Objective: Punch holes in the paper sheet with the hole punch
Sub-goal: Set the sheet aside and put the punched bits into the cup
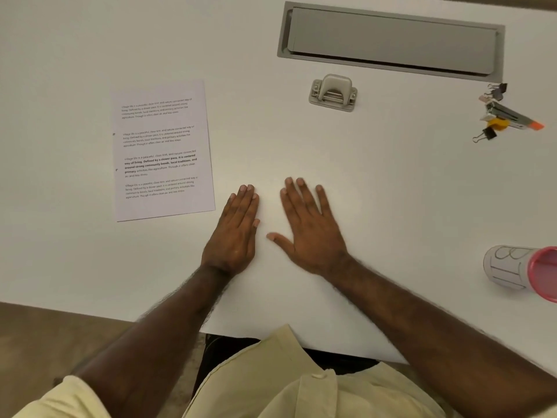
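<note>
A printed paper sheet [162, 149] lies flat on the white table [391, 182] to the left, with two small dark holes along its left edge. A grey hole punch [333, 93] stands further back, right of the sheet and apart from it. My left hand [235, 230] rests palm down on the table just right of the sheet's lower corner, fingers together. Beside it my right hand [307, 227] also lies flat, its fingers spread. Neither hand holds anything.
A grey cable hatch [391, 40] is set into the table at the back. A stapler with binder clips [506, 116] lies at the far right. A cup with a pink rim [524, 270] lies at the right edge. The table's front edge runs below my wrists.
</note>
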The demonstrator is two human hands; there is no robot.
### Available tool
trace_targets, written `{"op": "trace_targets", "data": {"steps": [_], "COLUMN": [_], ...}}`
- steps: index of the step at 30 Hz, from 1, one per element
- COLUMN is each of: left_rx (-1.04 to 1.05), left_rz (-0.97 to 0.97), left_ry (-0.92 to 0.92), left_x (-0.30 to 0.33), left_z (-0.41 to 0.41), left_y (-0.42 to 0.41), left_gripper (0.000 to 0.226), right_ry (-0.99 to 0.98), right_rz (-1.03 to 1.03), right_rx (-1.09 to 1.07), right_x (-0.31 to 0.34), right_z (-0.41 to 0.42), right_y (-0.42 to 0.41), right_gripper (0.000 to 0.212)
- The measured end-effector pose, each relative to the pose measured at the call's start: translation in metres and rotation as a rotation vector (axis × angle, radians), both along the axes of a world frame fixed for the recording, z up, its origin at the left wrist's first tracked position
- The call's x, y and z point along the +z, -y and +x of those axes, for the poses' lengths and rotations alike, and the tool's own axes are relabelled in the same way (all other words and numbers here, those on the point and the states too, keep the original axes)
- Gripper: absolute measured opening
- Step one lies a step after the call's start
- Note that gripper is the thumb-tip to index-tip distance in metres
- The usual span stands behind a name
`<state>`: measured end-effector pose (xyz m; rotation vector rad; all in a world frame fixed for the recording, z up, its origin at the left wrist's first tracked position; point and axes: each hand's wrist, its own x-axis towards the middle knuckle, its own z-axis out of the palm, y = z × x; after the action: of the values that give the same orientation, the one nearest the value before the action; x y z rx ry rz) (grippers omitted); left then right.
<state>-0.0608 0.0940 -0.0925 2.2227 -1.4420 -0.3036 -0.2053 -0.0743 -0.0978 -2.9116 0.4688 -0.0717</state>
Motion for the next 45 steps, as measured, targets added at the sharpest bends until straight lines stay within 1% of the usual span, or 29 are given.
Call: {"op": "trace_targets", "data": {"steps": [3,5,8,10,11,14,20,24,26,29,33,38,40,42,44,45], "left_rx": [0.004,0.001,-0.008,-0.012,-0.006,0.018,0.017,0.014,0.02,0.019,0.016,0.015,0.025,0.028,0.03,0.029], "left_rz": [0.008,0.011,0.009,0.016,0.025,0.036,0.034,0.027,0.036,0.033,0.028,0.026,0.027,0.028,0.031,0.034], "left_ry": [-0.005,-0.008,-0.009,-0.031,-0.043,-0.06,-0.02,0.003,-0.002,-0.007,-0.007,-0.028,-0.037,-0.045,-0.048,-0.047], "left_x": [0.002,0.004,0.005,0.005,0.005,0.004,0.003,0.004,0.005,0.007,0.006,0.006,0.006,0.007,0.007,0.007], "left_z": [-0.001,-0.001,-0.001,-0.001,0.0,0.0,-0.001,-0.002,-0.003,-0.002,-0.002,-0.001,-0.001,-0.002,-0.002,-0.002], "left_y": [0.0,0.0,0.001,0.002,0.002,0.001,0.002,0.002,0.002,0.003,0.002,0.002,0.002,0.002,0.002,0.002], "left_gripper": [0.053,0.053,0.052,0.053,0.054,0.056,0.054,0.054,0.054,0.054,0.053,0.053,0.054,0.054,0.054,0.054], "right_ry": [-0.004,0.017,0.067,0.056,0.042,0.013,0.0,0.079,0.056,-0.013,-0.017,0.013,0.012,0.033,0.061,0.064], "right_rz": [-0.031,-0.028,0.006,0.035,0.044,0.034,-0.04,0.013,0.054,0.081,0.107,0.133,0.183,0.243,0.24,0.227], "right_rx": [-0.075,-0.078,0.061,0.157,0.173,0.128,0.022,-0.023,-0.035,0.026,0.101,0.161,0.151,0.087,0.056,0.074], "right_x": [-0.001,-0.001,0.002,0.002,0.002,0.001,0.007,0.017,0.021,0.022,0.018,0.015,0.017,0.02,0.021,0.02], "right_z": [0.001,-0.003,-0.003,0.003,0.007,0.02,0.026,0.029,0.032,0.032,0.012,-0.037,-0.05,-0.061,-0.073,-0.079], "right_y": [0.017,0.019,0.003,-0.015,-0.021,-0.019,0.014,0.046,0.06,0.07,0.066,0.044,0.039,0.033,0.022,0.014], "right_gripper": [0.091,0.088,0.077,0.074,0.073,0.073,0.073,0.072,0.074,0.078,0.079,0.072,0.069,0.067,0.068,0.068]}}
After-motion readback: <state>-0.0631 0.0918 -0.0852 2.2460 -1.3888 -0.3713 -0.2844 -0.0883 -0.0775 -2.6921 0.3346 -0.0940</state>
